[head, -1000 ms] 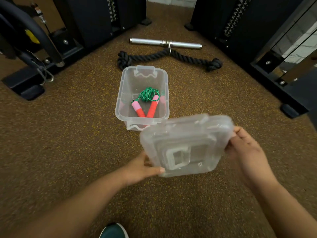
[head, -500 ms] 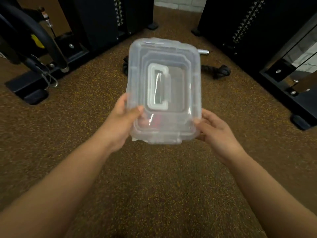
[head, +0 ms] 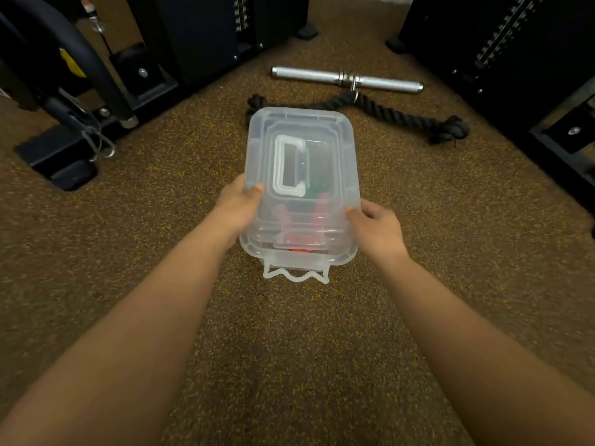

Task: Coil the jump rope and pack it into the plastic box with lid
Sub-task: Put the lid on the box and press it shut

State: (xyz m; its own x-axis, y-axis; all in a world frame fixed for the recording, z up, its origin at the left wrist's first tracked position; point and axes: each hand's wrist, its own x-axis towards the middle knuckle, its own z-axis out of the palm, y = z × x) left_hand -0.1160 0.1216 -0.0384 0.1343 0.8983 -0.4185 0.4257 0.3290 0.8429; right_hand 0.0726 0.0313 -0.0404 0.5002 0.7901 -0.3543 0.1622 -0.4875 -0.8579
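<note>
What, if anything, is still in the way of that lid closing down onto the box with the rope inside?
Nothing visible. The left hand and right hand hold the lid by its sides over the box, and the jump rope shows through the plastic, inside the box. The near latch hangs down, not yet fastened.

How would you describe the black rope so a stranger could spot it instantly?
On the brown floor, look past the box toward the machines. The rope lies beside a silver bar; unlike the bar, it is black, twisted and knotted at its ends.
</note>
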